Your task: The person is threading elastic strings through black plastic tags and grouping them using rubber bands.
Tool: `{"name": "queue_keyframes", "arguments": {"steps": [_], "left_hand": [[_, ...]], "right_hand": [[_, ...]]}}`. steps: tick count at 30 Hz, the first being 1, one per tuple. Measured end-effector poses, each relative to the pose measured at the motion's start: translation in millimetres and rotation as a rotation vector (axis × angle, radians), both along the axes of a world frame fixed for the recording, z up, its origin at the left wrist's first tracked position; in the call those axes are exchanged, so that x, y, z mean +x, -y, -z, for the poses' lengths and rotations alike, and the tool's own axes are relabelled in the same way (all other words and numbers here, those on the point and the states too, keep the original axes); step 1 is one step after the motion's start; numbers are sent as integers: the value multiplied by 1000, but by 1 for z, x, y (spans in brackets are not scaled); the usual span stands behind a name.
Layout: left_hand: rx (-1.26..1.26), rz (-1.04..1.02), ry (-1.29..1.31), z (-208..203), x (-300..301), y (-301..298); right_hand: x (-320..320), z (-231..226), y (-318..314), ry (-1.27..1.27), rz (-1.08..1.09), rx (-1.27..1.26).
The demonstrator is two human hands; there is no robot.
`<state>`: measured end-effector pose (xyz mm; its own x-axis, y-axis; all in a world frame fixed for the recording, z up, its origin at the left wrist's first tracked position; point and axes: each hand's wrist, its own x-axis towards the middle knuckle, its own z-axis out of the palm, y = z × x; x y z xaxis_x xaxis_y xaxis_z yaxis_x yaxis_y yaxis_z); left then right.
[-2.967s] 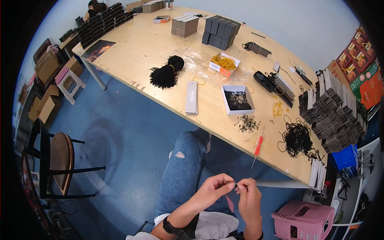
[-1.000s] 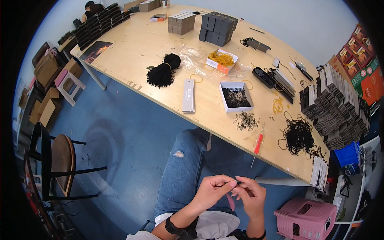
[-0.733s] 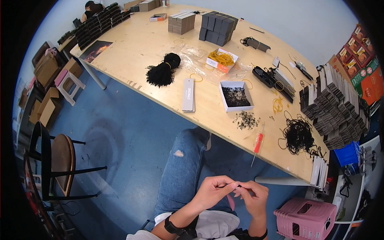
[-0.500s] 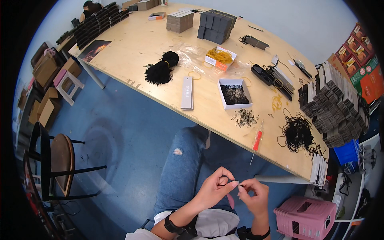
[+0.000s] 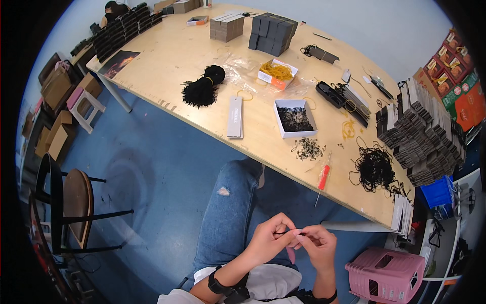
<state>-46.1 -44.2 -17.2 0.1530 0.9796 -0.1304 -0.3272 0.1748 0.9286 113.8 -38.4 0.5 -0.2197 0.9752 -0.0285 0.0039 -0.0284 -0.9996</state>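
Over my lap, beyond the table's front edge, my two hands meet at the fingertips. My left hand (image 5: 272,238) is closed, thumb against bent fingers, with a thin black strand (image 5: 282,233) showing between them. Closed in a pinch, my right hand (image 5: 318,244) touches the left fingertips; what lies inside that pinch is hidden. On the table nearest my hands lies a red-handled tool with a thin metal shaft (image 5: 324,177). Beyond it are loose small black pins (image 5: 309,149) and a white box (image 5: 288,135) of more black pins. A tangle of black cords (image 5: 374,167) lies to the right.
On the wooden table (image 5: 172,76) sit a grey tag stack (image 5: 235,119), a black cord bundle (image 5: 203,86), a box of yellow rubber bands (image 5: 277,73) and dark card blocks (image 5: 273,33). Tall tag piles (image 5: 425,131) stand right. A pink crate (image 5: 385,276) and a chair (image 5: 76,207) flank me.
My right hand has shifted slightly left and its fingers have closed in against the left fingertips. The thin black strand shows more plainly in my left hand. The view has shifted slightly.
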Motion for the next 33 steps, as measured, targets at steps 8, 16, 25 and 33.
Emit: {"name": "queue_keyframes", "arguments": {"steps": [8,16,25,33], "left_hand": [[-19,120,148,-1,-6,-2],[-71,271,281,-17,-9,4],[11,262,333,-24,-18,3],[48,128,50,-29,-36,4]], "right_hand": [[20,5,-1,-16,-59,-20],[25,1,8,-5,-26,117],[26,-19,9,-30,-85,114],[24,-20,4,110,-196,47]]}}
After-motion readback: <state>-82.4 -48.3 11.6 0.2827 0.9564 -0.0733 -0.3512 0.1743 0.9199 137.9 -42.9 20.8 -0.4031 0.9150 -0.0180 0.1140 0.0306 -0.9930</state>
